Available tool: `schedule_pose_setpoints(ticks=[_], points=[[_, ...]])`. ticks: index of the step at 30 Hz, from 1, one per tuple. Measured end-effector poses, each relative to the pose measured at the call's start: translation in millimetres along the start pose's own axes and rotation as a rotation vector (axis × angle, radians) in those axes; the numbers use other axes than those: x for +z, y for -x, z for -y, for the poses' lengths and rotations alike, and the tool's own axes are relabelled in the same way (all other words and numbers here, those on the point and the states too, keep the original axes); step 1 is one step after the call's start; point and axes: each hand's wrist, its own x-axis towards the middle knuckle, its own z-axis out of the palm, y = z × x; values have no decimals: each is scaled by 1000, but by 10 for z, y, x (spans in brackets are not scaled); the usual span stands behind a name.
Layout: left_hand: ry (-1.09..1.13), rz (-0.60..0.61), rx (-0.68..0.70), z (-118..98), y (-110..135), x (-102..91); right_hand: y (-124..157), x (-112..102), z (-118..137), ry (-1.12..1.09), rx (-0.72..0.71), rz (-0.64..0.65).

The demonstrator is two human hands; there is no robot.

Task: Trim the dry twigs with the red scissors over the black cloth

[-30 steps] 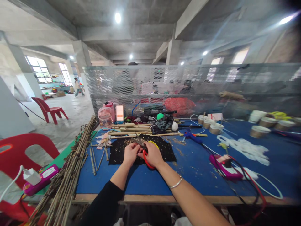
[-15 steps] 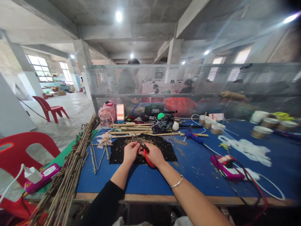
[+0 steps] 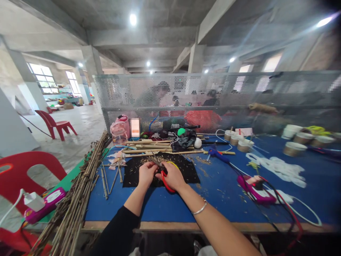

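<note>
Our right hand (image 3: pixel 172 175) is clamped on the scissors (image 3: pixel 165 184); our left hand (image 3: pixel 147 175), fingertips together, meets the blades, its pinched piece unclear. The yellow handle (image 3: pixel 174 164) has reappeared, suggesting another snip. Beneath, black cloth (image 3: pixel 190 172) carries clippings (image 3: pixel 170 159).

Blue tabletop (image 3: pixel 114 211), wooden front edge. Black cloth (image 3: pixel 131 170) flat under the hands (image 3: pixel 172 176). Left of hands: short sticks (image 3: pixel 103 184), then long stalk bundle (image 3: pixel 77 192). Beyond hands: bamboo poles (image 3: pixel 149 146). Right of hands: blue glue gun (image 3: pixel 218 155), loose scraps (image 3: pixel 204 172), purple power strip (image 3: pixel 259 193), white strips (image 3: pixel 277 169), cups (image 3: pixel 294 150) farther out.
</note>
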Motion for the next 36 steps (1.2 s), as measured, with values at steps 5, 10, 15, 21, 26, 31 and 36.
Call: schedule_pose_setpoints(ticks=[5,10,15,21,26,31,36], points=[[44,22,-15,-5,-1,-4,15,-81,29,-62,9,20],[211,7,-119,0,-14,7,16,-102,27,-63,23,40],[243,-28,-113,19,-32,9,12,-60,21,-17,35,34],[79,23,3,2,-6,6,-1,-28,25,12,8,-9],[55,31,13,10,-12,-2,1,-52,12,-33,-3,12],[92,-12,-18,28,-36,-8,11,-78,17,-14,18,48],[115,-21,-37,29,-34,-8,6,-74,13,-2,60,57]])
